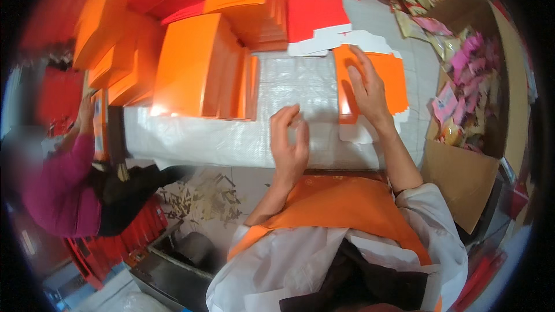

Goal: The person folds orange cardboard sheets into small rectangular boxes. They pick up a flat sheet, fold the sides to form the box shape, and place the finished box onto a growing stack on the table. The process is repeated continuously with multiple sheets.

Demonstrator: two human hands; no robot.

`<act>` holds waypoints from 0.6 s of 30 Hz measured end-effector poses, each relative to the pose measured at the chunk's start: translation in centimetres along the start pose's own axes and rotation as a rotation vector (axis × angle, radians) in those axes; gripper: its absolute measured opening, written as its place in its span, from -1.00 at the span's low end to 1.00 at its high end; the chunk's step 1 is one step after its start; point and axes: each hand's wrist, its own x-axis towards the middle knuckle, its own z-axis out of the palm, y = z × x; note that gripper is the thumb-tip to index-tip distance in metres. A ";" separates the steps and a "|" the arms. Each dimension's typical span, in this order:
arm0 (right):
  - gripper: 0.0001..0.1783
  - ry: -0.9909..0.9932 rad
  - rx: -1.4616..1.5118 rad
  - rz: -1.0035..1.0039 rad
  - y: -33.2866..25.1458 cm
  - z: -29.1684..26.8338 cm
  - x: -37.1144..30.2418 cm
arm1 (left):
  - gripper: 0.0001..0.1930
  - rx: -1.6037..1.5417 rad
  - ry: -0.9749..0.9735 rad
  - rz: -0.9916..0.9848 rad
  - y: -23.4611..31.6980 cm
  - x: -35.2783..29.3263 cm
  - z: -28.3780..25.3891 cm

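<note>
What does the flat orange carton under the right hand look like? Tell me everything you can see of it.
The flat orange carton looks like thin, shiny card, with white flaps at its far and near ends. It lies flattened on the white-covered table, just nearer the person than a flat red carton. The right hand hides part of its middle; whether the fingers press on it is unclear, as is whether it is one sheet or several.

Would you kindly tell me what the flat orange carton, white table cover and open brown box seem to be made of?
Flat orange carton: probably coated card, given its white flaps and pale sheen. White table cover: likely plastic sheeting, semi-glossy, with fine creases and highlights. Brown box: apparently cardboard, matte, with a stiff, straight-edged flap.
</note>
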 end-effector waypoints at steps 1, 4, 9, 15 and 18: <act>-0.47 0.063 -0.244 -0.017 1.5 -1.1 -0.9 | -0.68 0.017 -0.084 -0.003 -1.3 0.3 1.7; -0.43 0.025 -0.784 0.051 6.2 -1.8 -3.9 | -0.55 0.185 -0.218 0.079 -6.1 0.5 6.6; -0.30 0.020 -0.829 -0.020 5.9 -0.5 -6.4 | -0.45 0.199 -0.322 0.010 -5.7 1.6 11.8; -0.39 0.009 -0.700 -0.098 6.1 -1.1 -6.9 | -0.62 -0.037 -0.200 -0.061 -2.8 1.3 11.4; -0.53 -0.034 -0.438 -0.285 6.4 -2.6 -7.7 | -0.63 -0.597 -0.308 -0.686 -1.1 2.5 10.7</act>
